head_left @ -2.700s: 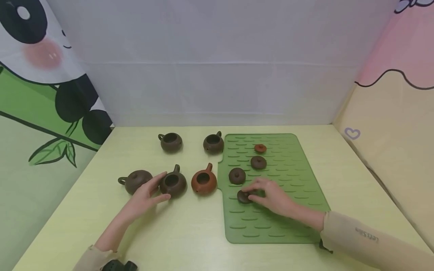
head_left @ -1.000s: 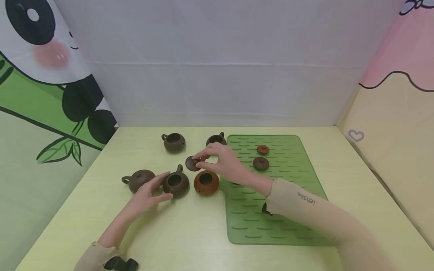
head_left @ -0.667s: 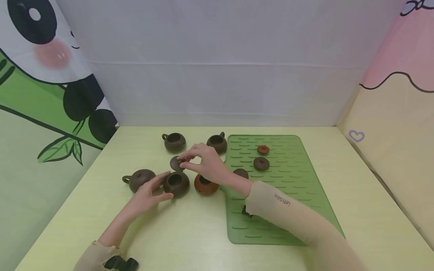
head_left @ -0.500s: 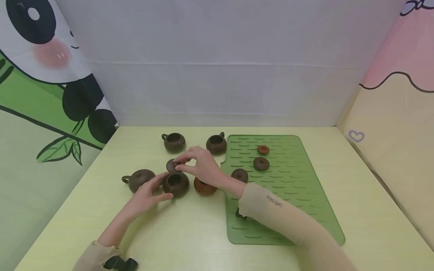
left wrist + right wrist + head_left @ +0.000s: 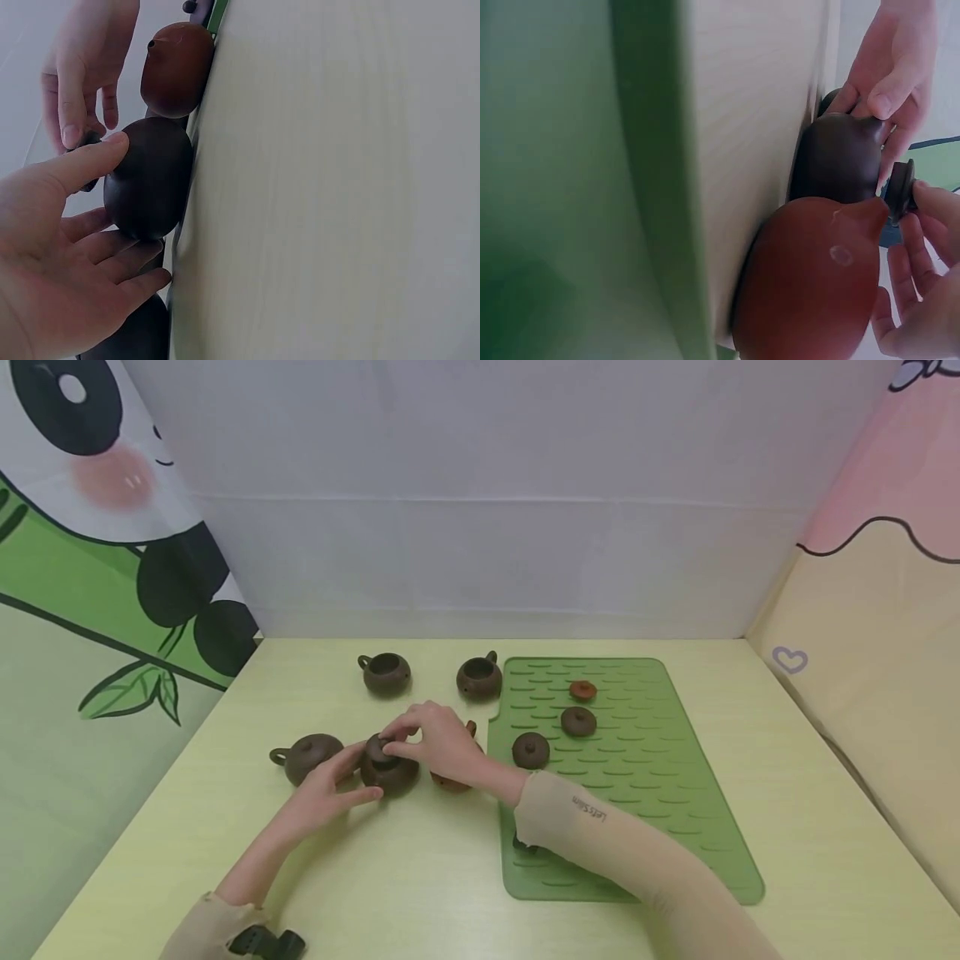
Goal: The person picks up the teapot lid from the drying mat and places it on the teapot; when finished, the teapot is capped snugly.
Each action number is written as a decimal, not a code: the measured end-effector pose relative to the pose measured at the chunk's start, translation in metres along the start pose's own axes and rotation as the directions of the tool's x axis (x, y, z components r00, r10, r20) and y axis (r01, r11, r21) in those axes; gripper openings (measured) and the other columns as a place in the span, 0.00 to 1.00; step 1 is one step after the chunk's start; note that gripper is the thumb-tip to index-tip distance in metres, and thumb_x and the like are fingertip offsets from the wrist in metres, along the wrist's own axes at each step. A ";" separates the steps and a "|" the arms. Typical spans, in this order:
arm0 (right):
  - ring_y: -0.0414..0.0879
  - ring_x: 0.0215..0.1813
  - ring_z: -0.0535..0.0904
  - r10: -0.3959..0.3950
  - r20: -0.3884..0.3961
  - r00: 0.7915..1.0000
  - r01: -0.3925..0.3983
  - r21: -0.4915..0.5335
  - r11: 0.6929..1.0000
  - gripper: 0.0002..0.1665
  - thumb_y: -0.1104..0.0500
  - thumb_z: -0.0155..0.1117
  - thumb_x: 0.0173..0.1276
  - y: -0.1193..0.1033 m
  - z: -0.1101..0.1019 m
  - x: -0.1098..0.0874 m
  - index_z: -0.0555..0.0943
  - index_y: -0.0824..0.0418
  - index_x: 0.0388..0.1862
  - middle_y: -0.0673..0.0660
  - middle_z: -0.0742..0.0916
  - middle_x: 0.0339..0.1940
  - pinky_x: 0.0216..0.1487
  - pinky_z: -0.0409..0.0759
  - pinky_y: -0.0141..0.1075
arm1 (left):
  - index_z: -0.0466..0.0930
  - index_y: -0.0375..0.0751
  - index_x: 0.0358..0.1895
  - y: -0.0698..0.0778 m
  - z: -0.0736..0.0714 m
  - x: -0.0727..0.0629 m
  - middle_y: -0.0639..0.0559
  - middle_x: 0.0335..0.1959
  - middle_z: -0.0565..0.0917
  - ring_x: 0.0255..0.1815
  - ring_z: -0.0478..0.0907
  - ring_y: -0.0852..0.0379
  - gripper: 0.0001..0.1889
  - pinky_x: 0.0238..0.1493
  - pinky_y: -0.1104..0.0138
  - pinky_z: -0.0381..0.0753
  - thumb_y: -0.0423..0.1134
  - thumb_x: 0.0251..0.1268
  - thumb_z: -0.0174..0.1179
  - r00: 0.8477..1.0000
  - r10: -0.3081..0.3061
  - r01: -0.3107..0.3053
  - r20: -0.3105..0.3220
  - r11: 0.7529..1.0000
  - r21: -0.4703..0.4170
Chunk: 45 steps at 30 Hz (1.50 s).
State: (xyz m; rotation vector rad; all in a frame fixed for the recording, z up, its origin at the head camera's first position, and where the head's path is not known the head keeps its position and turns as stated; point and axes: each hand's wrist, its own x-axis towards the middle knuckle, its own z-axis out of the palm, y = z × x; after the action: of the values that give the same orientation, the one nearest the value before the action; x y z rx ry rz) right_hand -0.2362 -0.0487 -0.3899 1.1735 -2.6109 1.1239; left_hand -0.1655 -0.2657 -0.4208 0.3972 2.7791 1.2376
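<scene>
My left hand [image 5: 322,797] holds a dark brown teapot [image 5: 392,779] from its left side, thumb and fingers on opposite sides of the body in the left wrist view. Between thumb and fingers, my right hand [image 5: 442,745] pinches a dark teapot lid [image 5: 380,748] by its knob. In the right wrist view that lid [image 5: 901,192] is held just off the pot's mouth, seen edge-on. Partly behind the right hand stands a reddish-brown teapot [image 5: 810,277]. Left of the held pot sits another dark teapot [image 5: 309,755] with its lid on.
Two lidless dark teapots, one at back left [image 5: 386,675] and one near the mat [image 5: 480,680], stand farther off. On the green mat [image 5: 622,852] lie a reddish lid [image 5: 582,691] and two dark lids, the farther [image 5: 578,721] and the nearer [image 5: 531,750].
My right hand has picked up a dark lid from the mat and carried it left, then lowered it over the held teapot's opening. The left hand has stayed at the teapot.
</scene>
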 end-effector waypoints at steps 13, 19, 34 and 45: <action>0.40 0.45 0.81 0.073 0.082 0.994 -0.063 -0.117 0.991 0.12 0.45 0.70 0.64 0.003 0.009 0.002 0.89 0.40 0.46 0.37 0.89 0.39 0.47 0.71 0.33 | 0.58 0.37 0.76 0.000 -0.001 -0.002 0.34 0.75 0.65 0.74 0.64 0.35 0.41 0.71 0.43 0.67 0.45 0.63 0.67 1.000 -0.010 0.010 0.008 1.000 -0.003; 0.41 0.45 0.81 0.095 0.099 0.990 -0.085 -0.102 0.991 0.11 0.45 0.70 0.64 0.003 0.010 0.003 0.89 0.40 0.46 0.37 0.89 0.36 0.47 0.71 0.33 | 0.60 0.37 0.75 0.004 -0.002 -0.002 0.34 0.74 0.66 0.74 0.65 0.35 0.41 0.71 0.43 0.68 0.46 0.63 0.68 1.000 -0.011 0.011 0.001 1.000 0.012; 0.41 0.49 0.81 0.082 0.068 0.994 -0.079 -0.049 0.996 0.18 0.47 0.72 0.63 -0.001 -0.005 0.001 0.87 0.50 0.51 0.40 0.90 0.35 0.58 0.74 0.38 | 0.57 0.39 0.77 0.007 0.002 -0.003 0.35 0.76 0.63 0.76 0.61 0.33 0.42 0.71 0.42 0.67 0.45 0.64 0.67 1.000 0.005 -0.004 -0.025 0.999 0.038; 0.41 0.46 0.82 0.005 -0.067 0.998 -0.003 0.026 1.000 0.12 0.55 0.70 0.66 0.005 -0.037 0.002 0.88 0.54 0.47 0.47 0.90 0.36 0.56 0.77 0.36 | 0.58 0.46 0.77 0.029 0.001 -0.006 0.39 0.77 0.63 0.76 0.60 0.35 0.41 0.72 0.42 0.66 0.45 0.63 0.68 0.997 0.039 -0.034 -0.073 0.997 0.066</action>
State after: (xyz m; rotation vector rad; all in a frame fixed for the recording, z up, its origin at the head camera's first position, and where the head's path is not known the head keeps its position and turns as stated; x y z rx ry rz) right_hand -0.2498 -0.0236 -0.3650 1.1161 -2.5579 1.1793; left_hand -0.1537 -0.2475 -0.4004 0.4168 2.8933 1.1954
